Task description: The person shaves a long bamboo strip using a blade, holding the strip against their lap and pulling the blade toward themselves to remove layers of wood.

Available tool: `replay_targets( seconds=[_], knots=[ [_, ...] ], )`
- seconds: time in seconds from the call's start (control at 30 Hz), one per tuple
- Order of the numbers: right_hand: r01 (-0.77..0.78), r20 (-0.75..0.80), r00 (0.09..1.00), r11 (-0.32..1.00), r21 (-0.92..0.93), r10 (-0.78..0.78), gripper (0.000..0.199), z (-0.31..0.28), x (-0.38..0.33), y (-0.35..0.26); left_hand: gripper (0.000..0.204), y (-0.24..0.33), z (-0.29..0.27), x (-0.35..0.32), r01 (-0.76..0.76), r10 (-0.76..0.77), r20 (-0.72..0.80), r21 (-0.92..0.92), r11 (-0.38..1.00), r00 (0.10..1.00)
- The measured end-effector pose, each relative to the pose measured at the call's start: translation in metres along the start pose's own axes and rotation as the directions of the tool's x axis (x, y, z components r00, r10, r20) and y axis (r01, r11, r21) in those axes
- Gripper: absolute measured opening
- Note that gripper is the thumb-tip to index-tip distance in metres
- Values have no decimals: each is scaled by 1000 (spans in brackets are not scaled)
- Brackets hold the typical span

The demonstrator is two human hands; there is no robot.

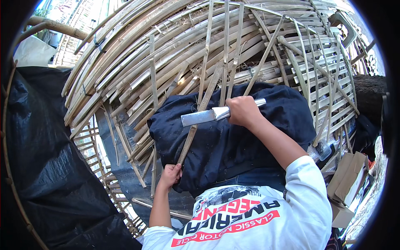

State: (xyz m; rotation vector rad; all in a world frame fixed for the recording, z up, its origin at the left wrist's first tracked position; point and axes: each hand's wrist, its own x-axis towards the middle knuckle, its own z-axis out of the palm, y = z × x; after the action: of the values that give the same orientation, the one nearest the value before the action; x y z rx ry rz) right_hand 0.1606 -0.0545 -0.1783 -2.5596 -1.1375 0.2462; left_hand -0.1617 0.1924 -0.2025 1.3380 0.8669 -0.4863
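Far left of the grip I've got a black sheet (46, 154) hanging, a thin bamboo pole (6, 141) along its outer edge, and a slatted bamboo lattice (88, 143) letting light through beside it. Dark grey ground covering (129, 189) shows low and left of the grip; well beyond, upper left, I see a thick bamboo pole (62, 29) against glaring daylight. Right of the grip I log a dark log (368, 93), with cardboard boxes (348, 177) lower down, nearer my view's edge.
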Motion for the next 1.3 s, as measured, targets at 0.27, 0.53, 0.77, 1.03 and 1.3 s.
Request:
replay_targets(
  seconds=[0.27,0.53,0.77,1.03,1.3],
  knots=[
    [-53,-70,996,998,15,54,12,10,1,-8,56,3,2,0,-9,9,-1,7,1000,1000],
    [-185,-151,972,982,-30,178,19,0,30,37,55,9,11,-4,-10,10,-13,-16,1000,1000],
    [-70,-76,995,993,-90,64,19,-21,37,27,56,3,6,-2,-21,20,-18,-22,1000,1000],
    [36,-93,995,992,-123,-48,17,-30,36,28,54,2,9,-3,-97,97,-68,1,995,993],
    [-185,-6,982,964,-190,187,27,-50,21,43,58,-7,9,-1,-176,179,-95,32,984,979]
  ],
)
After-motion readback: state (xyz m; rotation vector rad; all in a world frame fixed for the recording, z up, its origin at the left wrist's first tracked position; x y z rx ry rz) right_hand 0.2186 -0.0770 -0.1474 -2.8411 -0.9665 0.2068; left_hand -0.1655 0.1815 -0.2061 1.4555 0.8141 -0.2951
